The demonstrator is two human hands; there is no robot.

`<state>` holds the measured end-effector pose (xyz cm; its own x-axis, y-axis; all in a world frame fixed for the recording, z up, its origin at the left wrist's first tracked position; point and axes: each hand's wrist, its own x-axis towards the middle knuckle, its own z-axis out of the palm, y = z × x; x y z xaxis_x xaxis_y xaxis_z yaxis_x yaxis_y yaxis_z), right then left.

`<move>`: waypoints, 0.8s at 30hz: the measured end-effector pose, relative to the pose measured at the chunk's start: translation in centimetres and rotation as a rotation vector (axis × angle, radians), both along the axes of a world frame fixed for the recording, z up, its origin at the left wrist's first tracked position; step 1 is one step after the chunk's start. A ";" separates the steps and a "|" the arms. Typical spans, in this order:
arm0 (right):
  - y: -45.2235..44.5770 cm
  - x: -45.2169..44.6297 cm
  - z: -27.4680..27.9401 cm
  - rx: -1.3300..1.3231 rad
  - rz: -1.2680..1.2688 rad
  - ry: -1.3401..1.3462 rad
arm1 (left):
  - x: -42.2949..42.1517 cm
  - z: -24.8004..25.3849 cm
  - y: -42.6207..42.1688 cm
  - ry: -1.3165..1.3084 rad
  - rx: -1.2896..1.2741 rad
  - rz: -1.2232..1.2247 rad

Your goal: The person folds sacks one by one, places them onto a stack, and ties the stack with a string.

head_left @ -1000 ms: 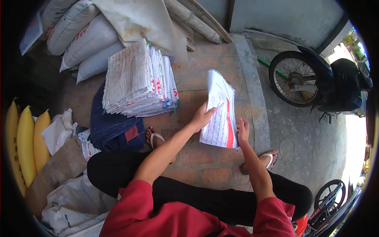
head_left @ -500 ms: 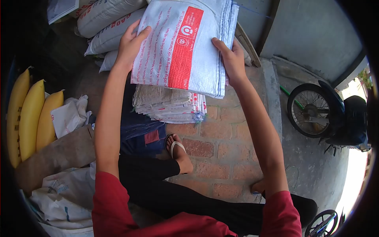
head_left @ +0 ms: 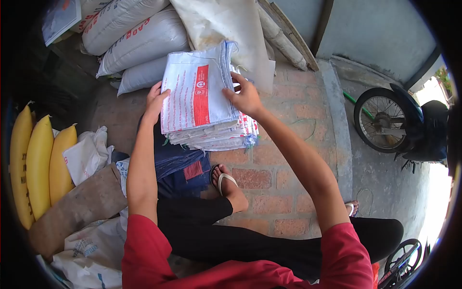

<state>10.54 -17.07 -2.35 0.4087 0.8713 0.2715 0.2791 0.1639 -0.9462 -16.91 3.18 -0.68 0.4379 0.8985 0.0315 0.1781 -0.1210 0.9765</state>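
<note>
A flat bundle of folded white woven sacks (head_left: 185, 86), printed with red text and a red panel, lies over a stack of similar folded sacks (head_left: 211, 138). Whether the bundle fully rests on the stack cannot be made out. My left hand (head_left: 155, 102) grips its left edge, thumb on top and fingers partly hidden. At the right edge, my right hand (head_left: 245, 98) holds the bundle between thumb and fingers. Dark blue cloth (head_left: 178, 166) lies beneath and in front of the stack.
Full white sacks (head_left: 154, 38) are piled behind, near a pale sheet (head_left: 226, 29) and a bamboo pole (head_left: 281, 41). Yellow filled sacks (head_left: 41, 159) and a brown board (head_left: 77, 202) are at left. A motorbike (head_left: 409, 125) stands right of the brick floor (head_left: 272, 207).
Both hands have lowered the folded sacks from nearer the camera down onto or just over the stack. The view has shifted slightly, showing more of the pile behind.
</note>
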 end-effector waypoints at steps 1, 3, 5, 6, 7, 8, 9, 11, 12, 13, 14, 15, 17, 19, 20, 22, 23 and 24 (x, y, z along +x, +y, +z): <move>0.0 -0.2 0.1 -0.009 -0.014 0.018 | -0.2 -0.1 0.4 -0.057 -0.025 0.002; 0.0 -0.4 0.6 -0.025 -0.046 0.041 | -0.5 -0.6 0.7 0.006 -0.037 0.010; 0.3 -0.3 -1.1 -0.093 -0.072 -0.002 | -0.6 -1.5 0.9 0.119 -0.024 0.016; 0.4 -0.3 -2.2 -0.124 -0.085 -0.040 | -0.7 -2.4 0.7 0.205 -0.003 0.017; 0.3 -0.3 -3.0 -0.154 -0.098 -0.075 | -0.8 -3.4 0.6 0.294 0.019 0.017; 0.1 -0.1 -3.3 -0.159 -0.055 -0.089 | -1.0 -4.5 0.7 0.520 0.252 0.059; 0.0 -0.2 -3.7 -0.141 -0.131 -0.199 | -0.8 -5.5 1.0 0.528 0.275 0.099; -0.2 -0.3 -5.5 -0.111 -0.288 -0.421 | 0.1 -6.8 0.9 0.540 0.315 0.172; -0.1 -0.4 -6.3 -0.123 -0.227 -0.284 | 0.1 -7.3 0.8 0.369 0.139 0.008; 0.6 -0.3 -7.5 -0.132 -0.168 -0.149 | 0.2 -7.7 0.3 0.420 0.143 0.013; 0.7 -0.3 -7.6 -0.140 -0.110 -0.014 | 0.3 -8.1 0.0 0.470 0.148 0.019; 0.3 -0.3 -7.8 -0.220 -0.098 0.005 | 0.4 -8.3 -0.2 0.518 0.156 0.027; -0.8 -0.8 -6.7 -0.367 -0.072 0.051 | 0.4 -9.5 0.5 0.596 0.157 0.025; -0.9 -0.8 -6.4 -0.374 -0.079 0.020 | 0.4 -9.8 0.9 0.648 0.159 0.027; -0.8 -0.8 -6.3 -0.375 -0.082 0.016 | 0.4 -9.5 0.8 0.655 0.153 0.031; -1.3 -0.4 -5.3 -0.405 -0.070 -0.013 | 0.5 -8.9 0.8 0.630 0.111 0.017; -1.8 0.1 -5.0 -0.389 -0.060 0.008 | 0.4 -8.5 1.2 0.596 0.076 -0.004; -2.5 0.7 -4.6 -0.371 -0.054 0.028 | 0.3 -8.1 1.7 0.560 0.043 -0.028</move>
<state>11.23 -19.60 -6.98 0.4594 0.8854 -0.0708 0.2513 -0.2060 -0.9457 -16.57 4.90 -8.74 0.4215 0.8895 -0.1765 0.6645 -0.1705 0.7276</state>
